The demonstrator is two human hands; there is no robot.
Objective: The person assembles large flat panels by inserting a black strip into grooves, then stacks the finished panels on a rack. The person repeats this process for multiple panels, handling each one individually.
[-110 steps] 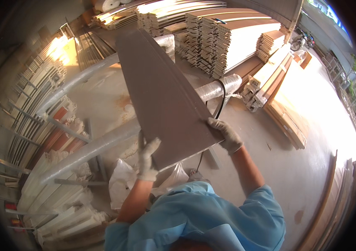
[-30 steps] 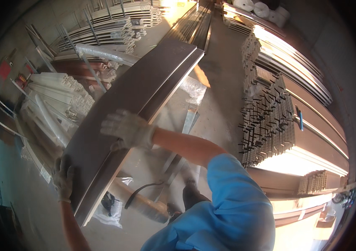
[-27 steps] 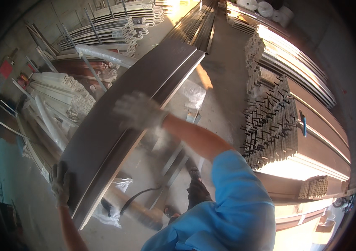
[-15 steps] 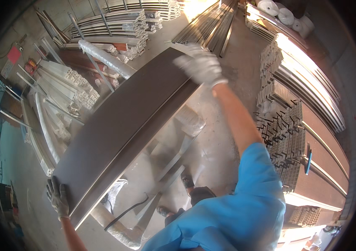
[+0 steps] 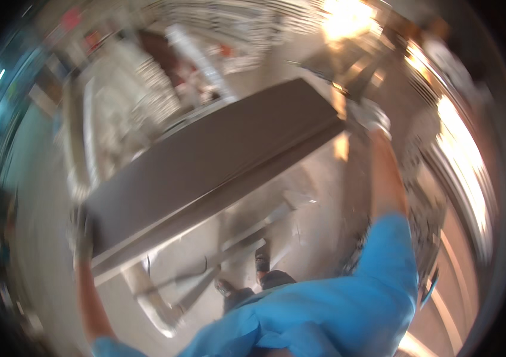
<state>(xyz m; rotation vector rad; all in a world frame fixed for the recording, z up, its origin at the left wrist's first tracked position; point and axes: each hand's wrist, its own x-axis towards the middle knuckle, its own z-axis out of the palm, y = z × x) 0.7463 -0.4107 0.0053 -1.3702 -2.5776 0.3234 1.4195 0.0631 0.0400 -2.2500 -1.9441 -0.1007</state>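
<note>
A long dark brown panel [image 5: 217, 157] lies slantwise before me, with a lengthwise groove or step near its close edge and a pale strip along that edge. My gloved left hand [image 5: 81, 238] is at the panel's left end, seemingly against it; motion smears its fingers. At the far right end is my right hand [image 5: 373, 117], in a whitish glove, close beside the panel's corner. Blur hides whether those fingers touch or grip it.
Below the panel are wrapped supports [image 5: 152, 300] and grey metal bars on the floor. Stacked pale profiles [image 5: 157, 83] and a wrapped roll [image 5: 196, 56] stand beyond. More stacked lengths [image 5: 464, 169] line the right side. My shoes [image 5: 262, 262] are under the panel's near side.
The view has turned, so the panel looks less steep. My right hand has moved from above the panel's far end to beside its right corner. My left hand stays at the left end.
</note>
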